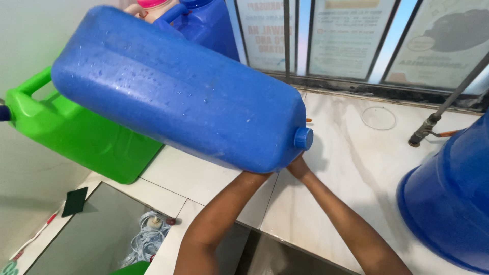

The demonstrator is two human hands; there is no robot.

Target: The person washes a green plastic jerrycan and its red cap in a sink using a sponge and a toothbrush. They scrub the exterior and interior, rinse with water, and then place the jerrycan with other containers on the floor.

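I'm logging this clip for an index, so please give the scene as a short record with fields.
setting: tiled counter below a barred window
main thing: large blue jerrycan, tilted, wet with drops, small cap at its lower end
left hand: under the can's lower end, mostly hidden
right hand: pressed under the can near the cap
nearby: green jerrycan at left, second blue can behind, big blue container at right, metal pipe

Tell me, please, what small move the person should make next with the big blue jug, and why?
Probably set the blue jug down flat on the counter. It is tilted, wet with drops, and both hands, the left hand and right hand, hold it only from below near the capped end, so it could slip.
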